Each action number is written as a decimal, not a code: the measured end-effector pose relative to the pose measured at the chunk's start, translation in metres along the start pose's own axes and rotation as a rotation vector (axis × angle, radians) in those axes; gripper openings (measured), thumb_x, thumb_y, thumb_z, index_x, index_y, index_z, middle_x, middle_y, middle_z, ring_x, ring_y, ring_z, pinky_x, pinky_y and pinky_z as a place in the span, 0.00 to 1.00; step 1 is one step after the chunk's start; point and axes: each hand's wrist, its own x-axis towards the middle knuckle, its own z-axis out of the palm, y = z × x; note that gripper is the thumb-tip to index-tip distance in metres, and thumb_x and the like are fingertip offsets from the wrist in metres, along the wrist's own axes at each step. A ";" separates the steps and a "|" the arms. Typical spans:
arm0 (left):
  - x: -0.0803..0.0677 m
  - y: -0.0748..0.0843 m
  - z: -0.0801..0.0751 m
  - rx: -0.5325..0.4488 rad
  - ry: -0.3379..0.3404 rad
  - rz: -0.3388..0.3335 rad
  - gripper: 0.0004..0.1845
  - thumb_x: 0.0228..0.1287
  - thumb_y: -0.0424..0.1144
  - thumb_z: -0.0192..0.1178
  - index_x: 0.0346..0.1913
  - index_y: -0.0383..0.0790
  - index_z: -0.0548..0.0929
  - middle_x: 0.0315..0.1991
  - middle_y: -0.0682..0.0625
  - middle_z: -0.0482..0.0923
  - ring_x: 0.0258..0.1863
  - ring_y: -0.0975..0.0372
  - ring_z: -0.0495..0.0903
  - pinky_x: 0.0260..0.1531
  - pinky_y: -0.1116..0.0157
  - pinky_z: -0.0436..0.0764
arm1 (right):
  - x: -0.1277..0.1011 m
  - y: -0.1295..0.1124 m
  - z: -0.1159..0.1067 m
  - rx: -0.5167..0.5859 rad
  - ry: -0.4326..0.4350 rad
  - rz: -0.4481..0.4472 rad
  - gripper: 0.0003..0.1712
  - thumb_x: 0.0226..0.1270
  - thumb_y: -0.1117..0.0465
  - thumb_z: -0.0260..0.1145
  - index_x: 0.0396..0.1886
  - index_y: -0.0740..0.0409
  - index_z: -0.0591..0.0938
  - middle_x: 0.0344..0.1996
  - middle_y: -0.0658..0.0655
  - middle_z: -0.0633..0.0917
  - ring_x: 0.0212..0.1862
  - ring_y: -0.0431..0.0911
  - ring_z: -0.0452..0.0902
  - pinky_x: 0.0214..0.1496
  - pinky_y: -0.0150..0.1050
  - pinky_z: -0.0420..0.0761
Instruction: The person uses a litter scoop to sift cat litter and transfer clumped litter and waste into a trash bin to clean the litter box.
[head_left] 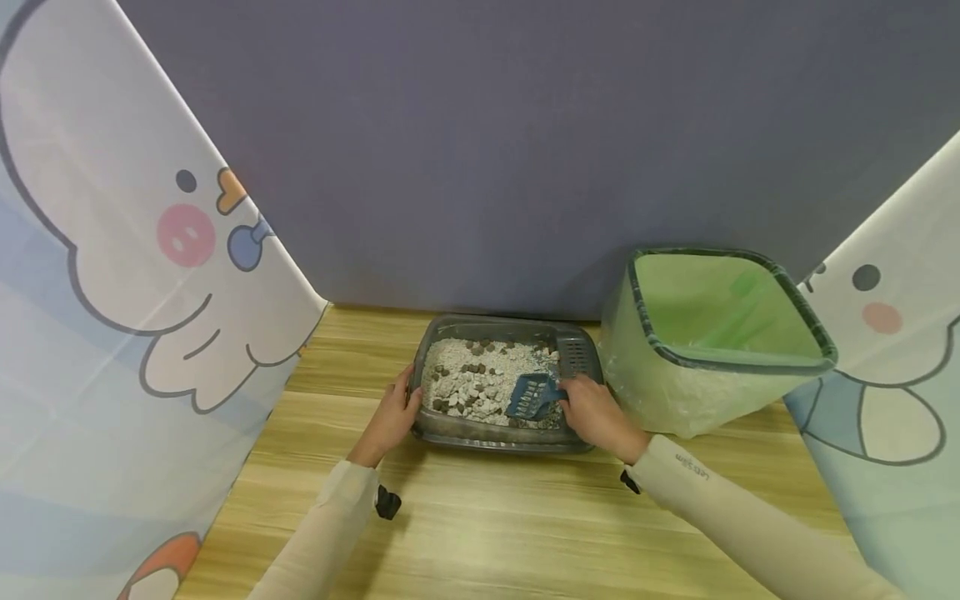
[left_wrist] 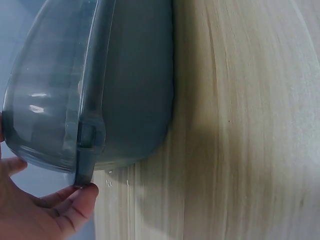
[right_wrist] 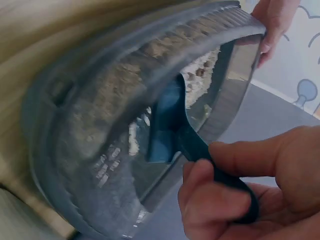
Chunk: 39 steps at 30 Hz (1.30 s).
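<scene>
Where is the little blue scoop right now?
In the head view, the blue scoop is inside the grey litter tray, at its right side, resting on the litter. The right hand grips its handle, just left of the green-lined bin.

Small print on the right sleeve [head_left: 693, 468] — too blurred to read.
</scene>
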 end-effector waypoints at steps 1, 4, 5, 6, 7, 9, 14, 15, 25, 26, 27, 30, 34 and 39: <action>0.000 -0.001 0.000 -0.002 0.003 0.003 0.31 0.76 0.44 0.42 0.75 0.40 0.47 0.52 0.30 0.64 0.41 0.50 0.72 0.39 0.50 0.73 | 0.000 0.001 0.003 0.005 -0.002 0.009 0.17 0.63 0.67 0.65 0.51 0.68 0.80 0.43 0.64 0.81 0.44 0.56 0.77 0.39 0.48 0.78; 0.001 -0.002 -0.001 0.001 0.014 0.022 0.30 0.75 0.44 0.44 0.74 0.41 0.49 0.54 0.31 0.62 0.38 0.50 0.71 0.36 0.52 0.72 | 0.003 0.004 0.010 0.009 -0.013 0.026 0.18 0.62 0.67 0.65 0.52 0.64 0.80 0.45 0.62 0.81 0.44 0.56 0.77 0.36 0.47 0.78; 0.002 -0.003 -0.002 0.003 0.016 0.035 0.30 0.74 0.43 0.45 0.74 0.41 0.50 0.55 0.32 0.62 0.39 0.50 0.70 0.36 0.52 0.72 | 0.004 0.005 0.012 0.013 -0.018 0.029 0.18 0.62 0.67 0.65 0.53 0.64 0.80 0.45 0.62 0.81 0.44 0.56 0.77 0.36 0.47 0.78; 0.002 -0.004 -0.002 0.003 0.019 0.052 0.30 0.74 0.42 0.46 0.74 0.41 0.51 0.57 0.33 0.61 0.41 0.49 0.70 0.38 0.52 0.72 | 0.006 0.005 0.015 0.015 -0.020 0.032 0.18 0.62 0.67 0.65 0.53 0.64 0.80 0.45 0.62 0.81 0.44 0.56 0.77 0.36 0.47 0.78; 0.003 -0.003 -0.003 0.000 0.020 0.067 0.30 0.73 0.41 0.47 0.73 0.40 0.51 0.58 0.34 0.60 0.44 0.49 0.69 0.39 0.51 0.72 | 0.008 0.005 0.017 0.026 -0.023 0.032 0.18 0.63 0.68 0.65 0.53 0.64 0.80 0.45 0.62 0.81 0.44 0.56 0.77 0.37 0.48 0.78; 0.005 -0.004 -0.003 -0.002 0.029 0.114 0.30 0.73 0.39 0.48 0.72 0.37 0.52 0.60 0.36 0.58 0.48 0.49 0.67 0.41 0.52 0.71 | 0.011 0.004 0.022 0.057 -0.034 0.044 0.18 0.64 0.68 0.64 0.53 0.65 0.79 0.45 0.62 0.80 0.44 0.56 0.77 0.39 0.49 0.77; 0.004 -0.006 -0.002 -0.031 0.048 0.160 0.30 0.72 0.36 0.48 0.72 0.33 0.52 0.61 0.35 0.58 0.50 0.48 0.67 0.41 0.52 0.72 | 0.019 0.002 0.042 0.186 -0.026 0.049 0.15 0.66 0.68 0.61 0.51 0.66 0.78 0.43 0.61 0.80 0.42 0.53 0.77 0.42 0.50 0.76; 0.003 -0.006 -0.002 -0.032 0.051 0.163 0.30 0.72 0.36 0.48 0.72 0.33 0.52 0.61 0.35 0.57 0.51 0.48 0.67 0.41 0.51 0.72 | 0.021 0.002 0.046 0.207 -0.020 0.046 0.14 0.67 0.67 0.61 0.51 0.66 0.78 0.43 0.60 0.79 0.42 0.52 0.77 0.43 0.49 0.76; 0.006 -0.006 0.004 -0.032 0.066 0.167 0.30 0.73 0.36 0.47 0.73 0.37 0.51 0.60 0.37 0.58 0.50 0.50 0.68 0.40 0.53 0.72 | 0.037 0.006 0.077 0.298 0.063 0.009 0.12 0.69 0.65 0.59 0.49 0.64 0.77 0.40 0.56 0.78 0.40 0.50 0.76 0.40 0.47 0.75; 0.006 -0.006 0.005 -0.030 0.068 0.169 0.30 0.73 0.36 0.47 0.73 0.37 0.51 0.59 0.37 0.59 0.48 0.51 0.69 0.39 0.54 0.72 | 0.037 0.006 0.078 0.301 0.072 0.006 0.12 0.70 0.65 0.59 0.50 0.64 0.76 0.40 0.56 0.78 0.40 0.49 0.76 0.40 0.47 0.75; 0.007 -0.006 0.006 -0.031 0.067 0.169 0.30 0.73 0.36 0.47 0.73 0.37 0.51 0.59 0.37 0.59 0.46 0.51 0.68 0.38 0.54 0.71 | 0.037 0.007 0.079 0.305 0.079 0.003 0.12 0.70 0.65 0.58 0.50 0.64 0.76 0.40 0.56 0.78 0.39 0.49 0.75 0.39 0.46 0.74; 0.007 -0.007 0.007 -0.026 0.079 0.177 0.30 0.73 0.36 0.46 0.73 0.37 0.52 0.59 0.37 0.60 0.47 0.50 0.67 0.41 0.52 0.69 | 0.037 0.008 0.079 0.312 0.115 -0.008 0.12 0.70 0.66 0.58 0.50 0.64 0.76 0.39 0.55 0.77 0.37 0.47 0.74 0.36 0.45 0.73; 0.006 -0.008 0.008 -0.011 0.101 0.189 0.29 0.73 0.38 0.46 0.73 0.37 0.53 0.62 0.36 0.59 0.57 0.43 0.60 0.52 0.44 0.61 | 0.034 0.008 0.079 0.375 0.187 -0.032 0.12 0.71 0.65 0.57 0.51 0.64 0.76 0.36 0.54 0.77 0.32 0.44 0.72 0.33 0.42 0.71; 0.005 -0.011 0.007 -0.020 0.107 0.188 0.29 0.74 0.40 0.45 0.73 0.38 0.53 0.63 0.36 0.58 0.60 0.42 0.56 0.52 0.41 0.60 | 0.028 0.008 0.080 0.489 0.304 -0.071 0.15 0.72 0.64 0.54 0.56 0.63 0.74 0.29 0.52 0.74 0.22 0.41 0.67 0.25 0.38 0.69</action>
